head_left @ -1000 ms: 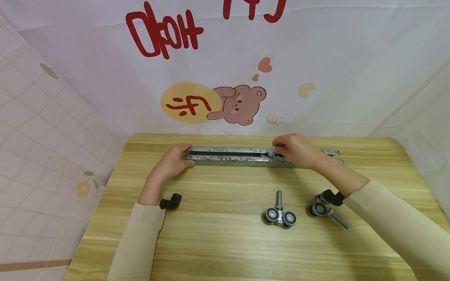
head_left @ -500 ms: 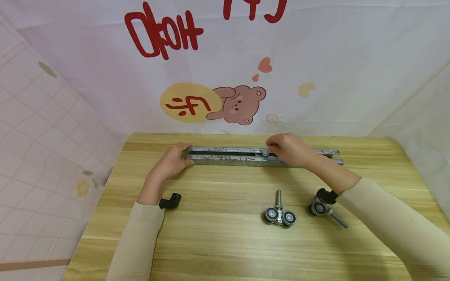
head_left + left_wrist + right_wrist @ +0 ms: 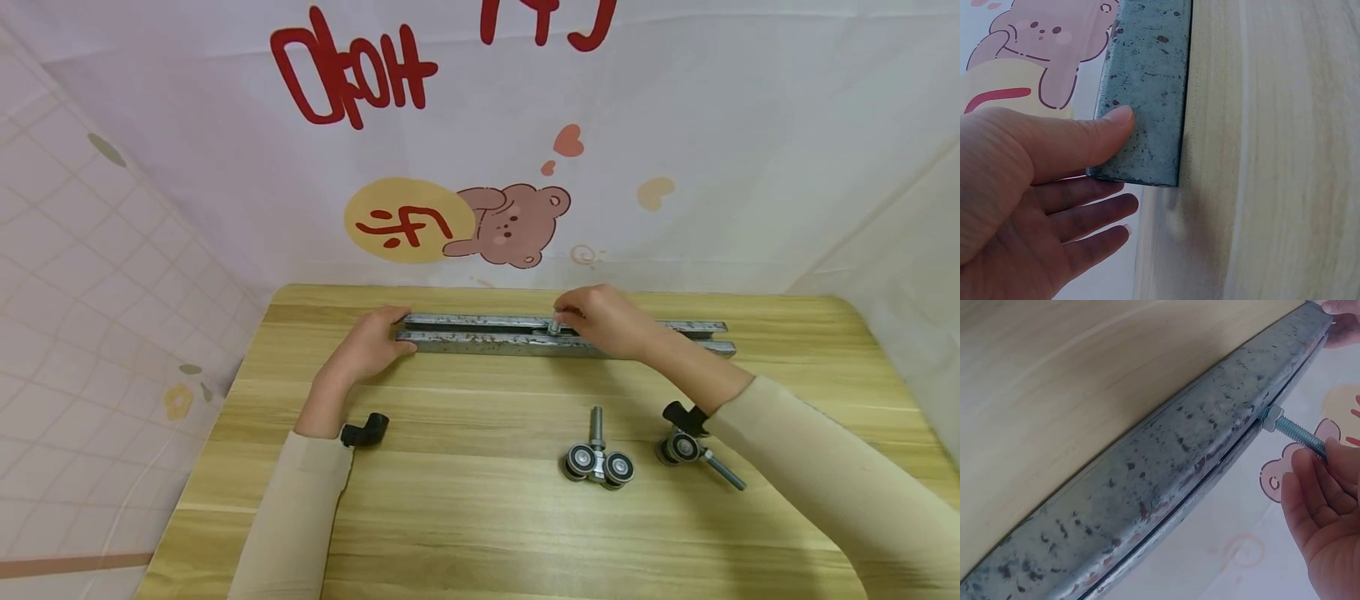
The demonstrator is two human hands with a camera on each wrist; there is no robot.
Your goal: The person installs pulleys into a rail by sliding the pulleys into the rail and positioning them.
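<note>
A worn, speckled metal rail point(image 3: 480, 343) with a slot along its top lies across the back of the table. At its left end my left hand point(image 3: 369, 342) grips it, thumb on the near side; the left wrist view shows the thumb point(image 3: 1100, 134) flat on the rail's wall point(image 3: 1147, 94). My right hand point(image 3: 611, 321) pinches the upright threaded bolt point(image 3: 1297, 434) of a roller hanger by its end. The bolt's nut point(image 3: 1272, 419) sits right at the slot; whatever is below it is hidden inside the rail.
Two roller hangers lie on the wooden table point(image 3: 465, 517): one point(image 3: 597, 460) in front of the rail, another point(image 3: 684, 447) beneath my right forearm, its bolt pointing to the near right. A printed cloth point(image 3: 712, 125) hangs behind the table.
My right hand has slid the bolt leftward along the rail's slot, toward the middle. The left hand keeps its place on the rail's end.
</note>
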